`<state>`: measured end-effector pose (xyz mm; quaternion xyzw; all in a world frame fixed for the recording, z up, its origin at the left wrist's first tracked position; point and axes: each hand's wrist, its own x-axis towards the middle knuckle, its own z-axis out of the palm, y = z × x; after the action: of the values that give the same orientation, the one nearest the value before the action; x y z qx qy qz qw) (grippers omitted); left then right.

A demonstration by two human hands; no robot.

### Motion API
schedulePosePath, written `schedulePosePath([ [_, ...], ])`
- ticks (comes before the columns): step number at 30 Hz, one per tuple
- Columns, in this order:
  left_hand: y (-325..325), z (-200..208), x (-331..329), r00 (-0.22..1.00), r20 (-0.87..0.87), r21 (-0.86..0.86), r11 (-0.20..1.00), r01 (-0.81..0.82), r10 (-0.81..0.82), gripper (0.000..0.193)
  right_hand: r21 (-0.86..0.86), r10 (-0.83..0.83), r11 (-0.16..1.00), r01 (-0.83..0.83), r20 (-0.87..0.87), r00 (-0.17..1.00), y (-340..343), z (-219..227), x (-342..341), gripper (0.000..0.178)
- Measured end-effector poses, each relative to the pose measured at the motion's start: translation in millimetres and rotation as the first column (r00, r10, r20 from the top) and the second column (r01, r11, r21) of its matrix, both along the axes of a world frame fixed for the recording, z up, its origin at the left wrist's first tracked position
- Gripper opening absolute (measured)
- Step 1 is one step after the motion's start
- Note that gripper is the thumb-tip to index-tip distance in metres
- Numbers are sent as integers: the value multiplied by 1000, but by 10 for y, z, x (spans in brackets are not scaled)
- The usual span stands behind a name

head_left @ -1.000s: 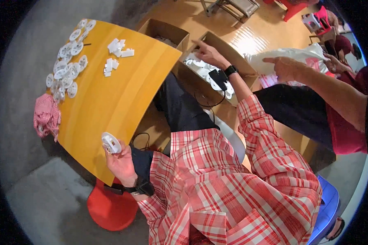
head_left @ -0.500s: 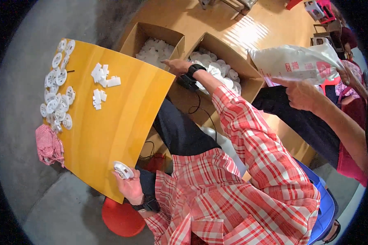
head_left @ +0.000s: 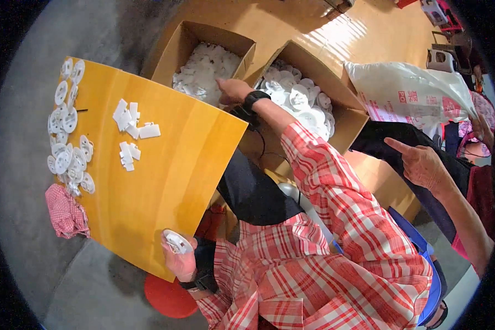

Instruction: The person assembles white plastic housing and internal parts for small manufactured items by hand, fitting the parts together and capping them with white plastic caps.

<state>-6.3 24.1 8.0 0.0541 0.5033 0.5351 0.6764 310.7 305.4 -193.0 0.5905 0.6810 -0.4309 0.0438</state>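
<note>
- Left hand (head_left: 179,258): fingers curled around a round white plastic disc (head_left: 177,242), held at the near edge of the yellow board (head_left: 165,176). A dark band sits on the wrist below it.
- Right hand (head_left: 232,89): arm stretched forward, fingers bent down into the left cardboard box (head_left: 168,58), resting on or among the small white pieces (head_left: 203,69) that fill it. Cannot tell whether the fingers have closed on a piece. Black wristband just behind the hand.
- Right cardboard box (head_left: 344,110): just beside the first, holding larger round white discs (head_left: 300,99) like the one in the left hand.
- Yellow board: flat work surface, tilted in the view. A loose cluster of small white rectangular parts (head_left: 132,135) lies near its middle; a dense row of round white assembled discs (head_left: 66,143) runs along its far left edge.
- Pink checked cloth (head_left: 66,212): bunched at the board's left corner, partly off onto the grey floor (head_left: 22,181).
- Red round stool (head_left: 168,297): beneath the near edge of the board.
- Person wears a red and white plaid shirt and sits on a blue seat (head_left: 429,264).
- Another person's hand (head_left: 421,162) at right, index finger extended toward the boxes.
- White printed sack (head_left: 412,93) behind the right box.
- Floor beyond the boxes is glossy orange-brown (head_left: 291,22), with bright glare.
</note>
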Motion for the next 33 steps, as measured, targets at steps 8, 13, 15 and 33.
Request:
schedulePosePath([
  [8, 55, -64, -58, 1000, 13, -35, 999, -6, 6, 37, 76, 250, 962, -263, 148, 957, -90, -187, -78, 34],
  [13, 96, -110, -27, 998, 21, -96, 994, -56, 58, 36, 161, 205, 965, -209, 42, 978, -218, -309, -20, 30],
  [15, 96, -120, -19, 997, 2, -113, 990, -81, 82, 36, 174, 100, 979, -103, 24, 995, -208, -252, -60, 30],
  [33, 77, -175, -24, 991, 92, -41, 995, -91, 95, 35, 182, 51, 977, -110, 299, 953, -362, -263, -196, 28],
])
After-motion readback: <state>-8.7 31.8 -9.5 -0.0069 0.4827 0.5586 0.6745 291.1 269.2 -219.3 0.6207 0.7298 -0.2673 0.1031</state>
